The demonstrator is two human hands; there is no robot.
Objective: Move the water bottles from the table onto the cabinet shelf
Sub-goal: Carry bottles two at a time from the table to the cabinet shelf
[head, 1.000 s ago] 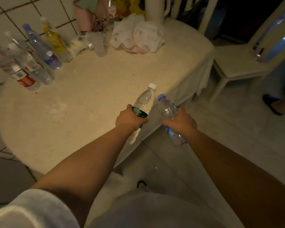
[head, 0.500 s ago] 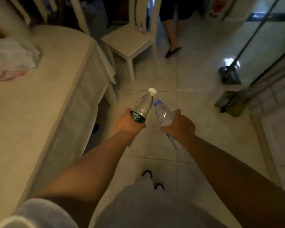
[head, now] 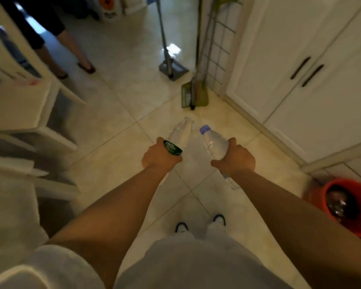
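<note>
Left hand [head: 159, 156] is gripping the green-label bottle [head: 178, 136], right hand [head: 234, 156] the purple-cap bottle [head: 215, 142]. Both necks are pointing forward. The white cabinet [head: 300, 65] is sitting ahead-right, nearer the right hand.

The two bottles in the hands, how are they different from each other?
The left bottle has a white cap; the right bottle has a purple one. The left bottle wears a dark green label, but no such green shows on the right bottle. The left hand grips the left bottle, and the right hand grips the right bottle. Both are clear plastic, tilted so their caps lean toward each other above the floor.
</note>
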